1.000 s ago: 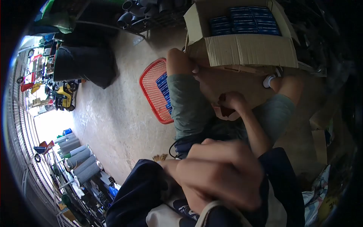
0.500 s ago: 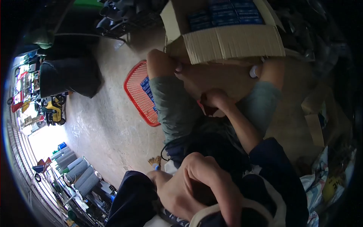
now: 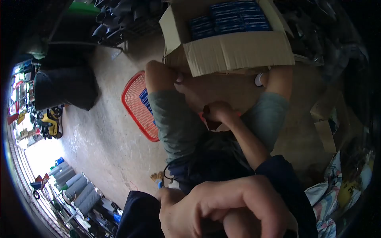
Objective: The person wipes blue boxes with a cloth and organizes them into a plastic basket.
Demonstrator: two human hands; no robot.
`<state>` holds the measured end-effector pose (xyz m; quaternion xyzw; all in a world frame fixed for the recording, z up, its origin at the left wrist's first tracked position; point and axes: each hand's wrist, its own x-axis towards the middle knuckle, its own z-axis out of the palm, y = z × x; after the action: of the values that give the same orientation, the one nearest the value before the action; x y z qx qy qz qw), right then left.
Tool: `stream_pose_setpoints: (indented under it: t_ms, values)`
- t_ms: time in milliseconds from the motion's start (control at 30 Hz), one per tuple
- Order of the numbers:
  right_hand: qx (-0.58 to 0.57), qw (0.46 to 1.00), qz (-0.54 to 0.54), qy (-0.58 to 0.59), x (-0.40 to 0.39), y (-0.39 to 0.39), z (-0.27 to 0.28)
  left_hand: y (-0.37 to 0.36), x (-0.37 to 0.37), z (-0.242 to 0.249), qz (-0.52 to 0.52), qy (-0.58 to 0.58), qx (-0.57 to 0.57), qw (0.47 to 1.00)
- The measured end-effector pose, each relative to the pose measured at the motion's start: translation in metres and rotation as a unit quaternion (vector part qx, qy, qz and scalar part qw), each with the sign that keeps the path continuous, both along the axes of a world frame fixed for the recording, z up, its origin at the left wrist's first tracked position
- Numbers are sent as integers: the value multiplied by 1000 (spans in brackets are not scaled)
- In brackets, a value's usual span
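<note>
My left hand (image 3: 226, 206) is raised close to the camera at the bottom, its fingers curled in. Whatever lies inside those fingers, if anything, is hidden. Between my knees, my right hand (image 3: 220, 111) is closed beside a dark red item (image 3: 212, 124), whose kind I cannot make out. An open cardboard box (image 3: 238, 51) stands in front of my legs and holds stacked small blue boxes (image 3: 238, 18). By my left leg, a red plastic basket (image 3: 131, 105) has more blue boxes (image 3: 147, 103) in it, partly covered by my knee.
A brush with straw-coloured bristles (image 3: 156, 176) lies on the concrete floor at left. Rolls of grey mesh (image 3: 85, 196) and a yellow machine (image 3: 50, 123) are farther left. Torn cardboard (image 3: 325, 135) and striped plastic sacks (image 3: 329, 194) are at the right. Dark pipe fittings (image 3: 123, 16) are piled behind.
My left hand has come nearer the camera and looks larger, with its fingers curled. The light strap beside it has left the view. My right hand stays between my knees; the view has shifted slightly.
</note>
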<state>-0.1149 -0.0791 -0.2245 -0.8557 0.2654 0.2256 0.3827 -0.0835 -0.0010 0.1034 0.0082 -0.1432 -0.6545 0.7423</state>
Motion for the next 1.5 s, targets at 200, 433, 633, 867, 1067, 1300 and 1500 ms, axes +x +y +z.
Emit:
stream_pose_setpoints:
  t_ms: [200,433,633,867,1067,1300,1500]
  values:
    - [-8,999,-36,-27,-1,0,6,-1,7,4,-16,-14,42,999]
    - [7,999,-46,-3,0,-3,20,-6,9,8,-23,-46,46,998]
    - [4,999,-41,-3,1,-5,16,-25,-3,3,66,-53,-69,994]
    - [5,996,-91,-22,-3,-2,13,-40,-17,-23,-31,84,-203,975]
    - [-2,999,-50,-4,-3,-1,3,-57,-25,-7,-41,70,-177,981]
    - [-4,996,-83,-21,-6,1,10,-65,-39,-23,-30,47,-274,960]
    - [-7,996,-79,-43,-6,3,10,-58,2,-16,-127,-145,-198,961]
